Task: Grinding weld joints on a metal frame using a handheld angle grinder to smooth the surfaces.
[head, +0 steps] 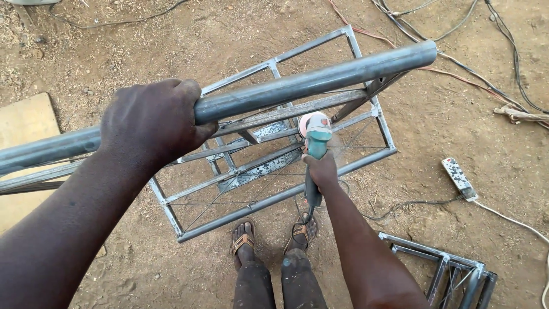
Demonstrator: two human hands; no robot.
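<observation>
My left hand (153, 119) is wrapped around a long grey round steel pipe (320, 78) that runs from the left edge up to the upper right. It forms the top rail of a welded metal frame (274, 197) of square tubing standing on the dirt. My right hand (321, 169) grips a teal angle grinder (315, 143). The grinder's disc (307, 121) sits against a flat bar just under the pipe. My sandalled feet (273, 236) stand close to the frame's lower bar.
A white power strip (459, 178) lies on the dirt to the right, with cables (486, 86) trailing across the upper right. Another welded frame (452, 274) lies at the bottom right. A wooden board (23, 123) lies at the left.
</observation>
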